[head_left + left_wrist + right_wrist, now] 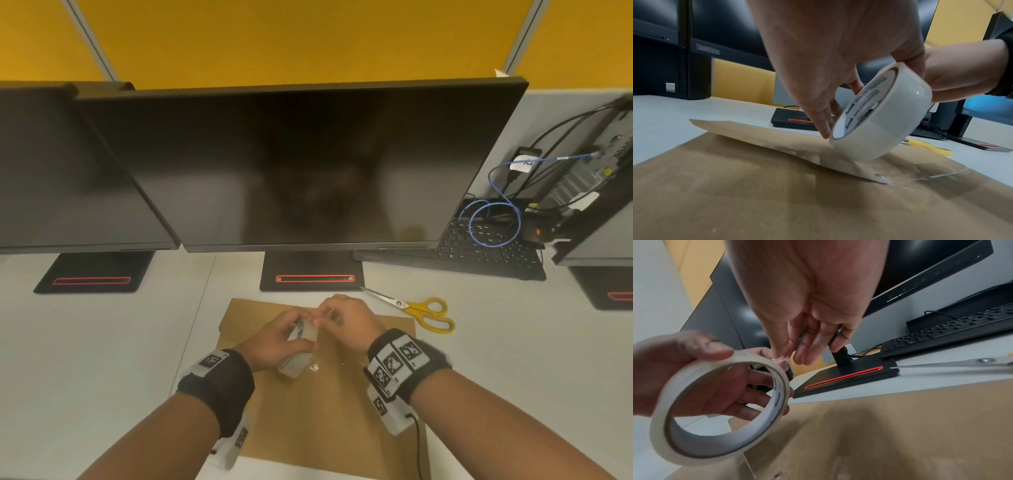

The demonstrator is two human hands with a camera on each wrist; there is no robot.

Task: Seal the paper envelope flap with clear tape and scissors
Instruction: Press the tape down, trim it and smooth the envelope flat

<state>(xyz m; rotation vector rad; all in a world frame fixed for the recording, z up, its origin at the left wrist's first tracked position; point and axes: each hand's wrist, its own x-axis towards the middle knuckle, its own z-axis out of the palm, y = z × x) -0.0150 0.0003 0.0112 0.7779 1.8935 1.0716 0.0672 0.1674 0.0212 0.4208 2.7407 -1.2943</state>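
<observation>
Tape roll (879, 113) print shows in left wrist view only — left hand (274, 342) grips it.

Likely office — monitors (298, 168), keyboard (486, 246).

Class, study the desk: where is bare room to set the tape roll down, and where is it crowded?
Free: the white desk left of the envelope, in front of the left monitor base; also the desk right of the envelope, nearer than the scissors. Crowded: over the envelope, where the left hand grips the tape roll and the right hand pinches its end; and around the keyboard.
</observation>
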